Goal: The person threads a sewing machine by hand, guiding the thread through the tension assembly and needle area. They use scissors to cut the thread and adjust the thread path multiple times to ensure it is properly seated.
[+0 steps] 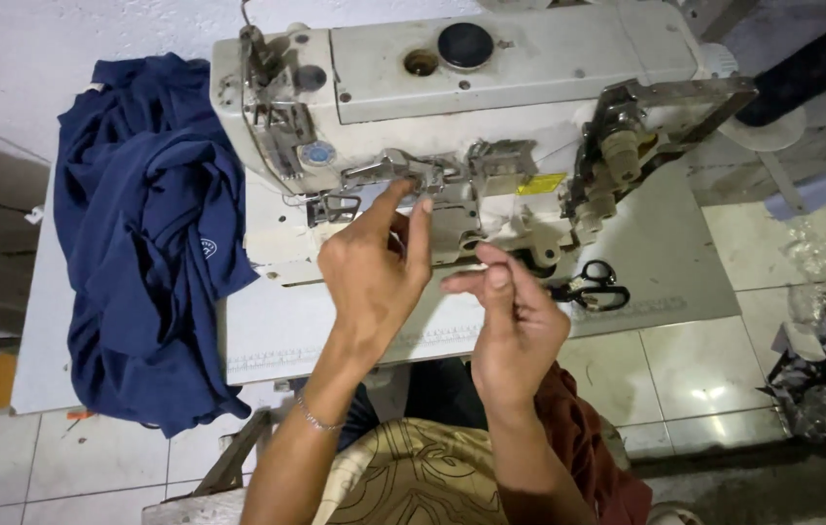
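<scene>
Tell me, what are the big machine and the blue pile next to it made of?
The sewing machine looks like cream-painted metal, hard and scuffed, with bare steel parts near the left hand. The navy pile looks like soft knit fabric, matte and crumpled into folds.

Head camera, looking steeply down, close

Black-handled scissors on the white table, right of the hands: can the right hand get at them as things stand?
Probably yes. The black-handled scissors lie flat on the white sewing table, just beyond the right hand, with bare tabletop between. That hand's fingers are pinched together, possibly on thread too fine to see, so it may need freeing first.
</scene>
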